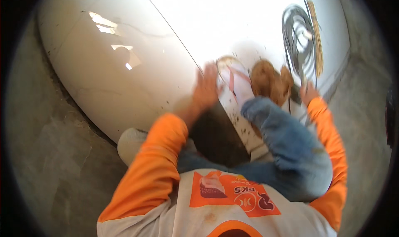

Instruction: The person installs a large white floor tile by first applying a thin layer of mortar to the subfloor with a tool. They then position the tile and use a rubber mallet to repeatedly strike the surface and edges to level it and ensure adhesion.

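My left hand (205, 87) rests at the glossy white tile (137, 70), fingers stretched out and somewhat blurred, beside my pale foot covering with pinkish strips (236, 80). On the other side, my right hand (308, 93) is closed around something with a short pale end poking above the fist; its kind I cannot make out. Between that hand and my foot lies a crumpled brown thing (268, 80), perhaps a cloth. Dark crumbs dot the white strip (239, 122) next to my foot.
A loose coil of grey cable (298, 39) lies on the tiles at the far right, alongside a bundle of thin tan sticks (316, 39). Dark joints run between the tiles. Rough grey concrete (62, 154) borders the tiles at left and right. My jeans-clad knee (307, 162) is bent between my arms.
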`<action>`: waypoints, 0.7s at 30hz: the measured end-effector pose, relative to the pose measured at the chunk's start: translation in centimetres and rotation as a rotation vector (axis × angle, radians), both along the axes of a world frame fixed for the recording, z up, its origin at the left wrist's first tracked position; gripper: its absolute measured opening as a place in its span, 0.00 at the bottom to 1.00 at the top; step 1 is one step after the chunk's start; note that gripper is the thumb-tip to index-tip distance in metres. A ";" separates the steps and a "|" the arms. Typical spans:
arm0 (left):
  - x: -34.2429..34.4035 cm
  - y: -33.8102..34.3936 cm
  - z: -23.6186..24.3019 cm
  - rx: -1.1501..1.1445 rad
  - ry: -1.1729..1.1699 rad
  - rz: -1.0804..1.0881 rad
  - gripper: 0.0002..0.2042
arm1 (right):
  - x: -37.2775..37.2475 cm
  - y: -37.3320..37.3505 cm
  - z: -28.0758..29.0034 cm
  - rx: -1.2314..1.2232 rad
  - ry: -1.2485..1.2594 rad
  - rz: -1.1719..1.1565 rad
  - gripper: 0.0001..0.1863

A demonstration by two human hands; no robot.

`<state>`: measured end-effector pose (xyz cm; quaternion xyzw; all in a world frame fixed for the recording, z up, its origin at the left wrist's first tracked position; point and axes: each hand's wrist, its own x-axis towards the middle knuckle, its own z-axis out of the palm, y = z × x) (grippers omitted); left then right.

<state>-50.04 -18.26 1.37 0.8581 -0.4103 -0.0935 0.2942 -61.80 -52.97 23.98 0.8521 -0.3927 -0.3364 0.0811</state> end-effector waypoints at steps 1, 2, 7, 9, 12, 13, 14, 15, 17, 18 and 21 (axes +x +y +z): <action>-2.7 -0.7 1.0 -0.017 0.240 -0.019 0.35 | -4.7 -1.6 -3.4 0.014 -0.087 -0.080 0.30; -3.9 0.0 1.3 -0.058 0.331 -0.108 0.33 | -8.3 -1.3 -7.1 0.005 -0.354 0.042 0.30; 0.1 2.7 0.0 -0.442 0.370 -0.357 0.27 | -9.4 2.1 -14.6 0.116 -0.547 -0.084 0.27; 4.6 2.8 0.7 -0.224 0.277 -0.117 0.24 | -7.2 3.4 -13.5 0.089 -0.665 -0.011 0.26; 12.1 5.5 0.0 0.262 -0.148 0.328 0.29 | 5.1 7.9 -7.6 0.448 -0.624 0.245 0.24; 14.4 6.8 0.0 0.333 -0.182 0.373 0.29 | 8.8 9.4 -6.2 0.565 -0.531 0.252 0.23; 16.5 8.7 -0.2 0.408 -0.216 0.420 0.30 | 11.5 11.0 -6.1 0.661 -0.426 0.276 0.22; 18.5 9.6 -0.6 0.430 -0.252 0.447 0.31 | 14.3 12.2 -5.4 0.733 -0.316 0.302 0.21; 21.0 10.4 -1.3 0.420 -0.266 0.460 0.31 | 18.4 14.1 -6.7 0.768 -0.144 0.345 0.19; 22.0 10.1 -1.6 0.403 -0.271 0.518 0.32 | 20.3 15.0 -7.5 0.751 -0.102 0.358 0.19; 21.9 10.6 -1.9 0.415 -0.262 0.589 0.33 | 23.1 20.8 -10.9 0.612 -0.204 0.185 0.17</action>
